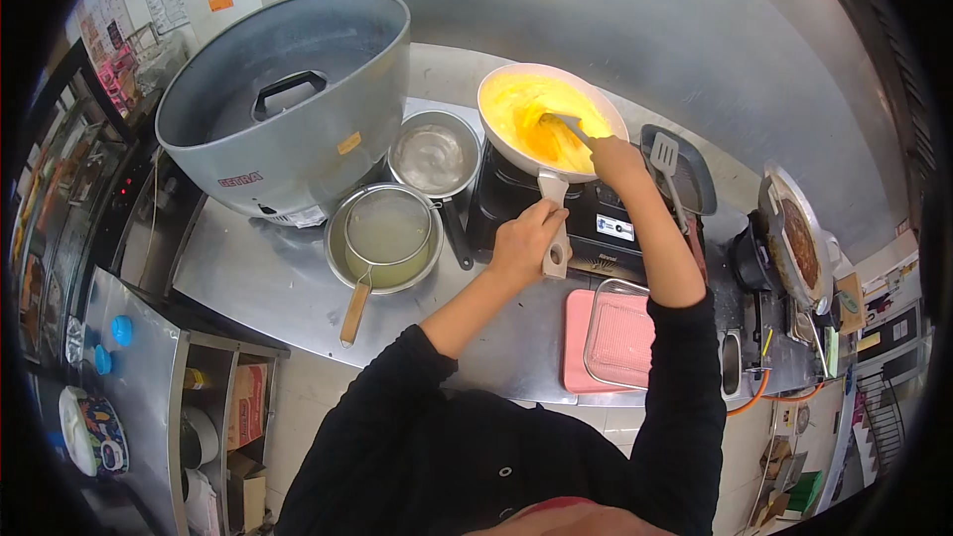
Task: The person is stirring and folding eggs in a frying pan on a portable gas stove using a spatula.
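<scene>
My left hand (526,244) is closed around the pale handle of a light-coloured frying pan (488,123), which sits tilted over a black Rinnai gas stove (506,197). In the pan lies a bright yellow, egg-like mixture (521,100). My right hand (619,164) grips a grey spatula (572,126) whose blade is in the mixture. Left of the stove stand a metal saucepan (435,152) and, in front of it, a metal bowl (335,249) of pale liquid, with a wooden-handled strainer (387,227) across its top.
A large grey Getra cooker (298,141) stands at the left. A pink tray (577,342) with a wire basket (622,339) lies near the front edge. Right of the stove are a dark square pan (703,179) with a slotted turner (665,156) and another round pan (770,238).
</scene>
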Demonstrator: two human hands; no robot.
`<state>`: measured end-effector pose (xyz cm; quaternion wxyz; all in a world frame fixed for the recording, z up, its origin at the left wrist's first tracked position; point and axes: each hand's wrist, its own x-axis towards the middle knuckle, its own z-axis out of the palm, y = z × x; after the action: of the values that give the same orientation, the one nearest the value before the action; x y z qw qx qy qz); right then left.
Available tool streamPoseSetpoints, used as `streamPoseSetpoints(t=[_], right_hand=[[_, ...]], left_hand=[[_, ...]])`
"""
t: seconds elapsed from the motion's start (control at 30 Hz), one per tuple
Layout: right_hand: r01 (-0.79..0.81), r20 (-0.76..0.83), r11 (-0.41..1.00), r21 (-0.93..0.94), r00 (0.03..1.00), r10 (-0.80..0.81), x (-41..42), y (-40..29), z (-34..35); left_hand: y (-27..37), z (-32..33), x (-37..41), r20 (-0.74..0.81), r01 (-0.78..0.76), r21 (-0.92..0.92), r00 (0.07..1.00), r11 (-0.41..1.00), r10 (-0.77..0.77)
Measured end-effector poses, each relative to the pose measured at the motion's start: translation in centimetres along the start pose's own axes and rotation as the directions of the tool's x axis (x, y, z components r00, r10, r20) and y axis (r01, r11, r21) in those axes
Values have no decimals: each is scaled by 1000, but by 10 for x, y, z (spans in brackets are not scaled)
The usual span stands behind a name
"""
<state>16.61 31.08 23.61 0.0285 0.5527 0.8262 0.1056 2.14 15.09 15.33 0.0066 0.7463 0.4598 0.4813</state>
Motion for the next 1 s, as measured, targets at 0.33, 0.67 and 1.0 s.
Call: streamPoseSetpoints(t=[0.33,0.67,1.0], right_hand=[[46,-9,999,-10,999,-46,31,15,23],[89,87,992,-85,993,-81,-84,26,-67],[45,149,998,-48,988,-37,-101,23,-51]], left_hand=[[1,0,-1,37,33,-25,999,999,-32],[1,2,1,42,-15,17,999,1000,14],[-1,2,0,7,3,-3,1000,1000,-2]])
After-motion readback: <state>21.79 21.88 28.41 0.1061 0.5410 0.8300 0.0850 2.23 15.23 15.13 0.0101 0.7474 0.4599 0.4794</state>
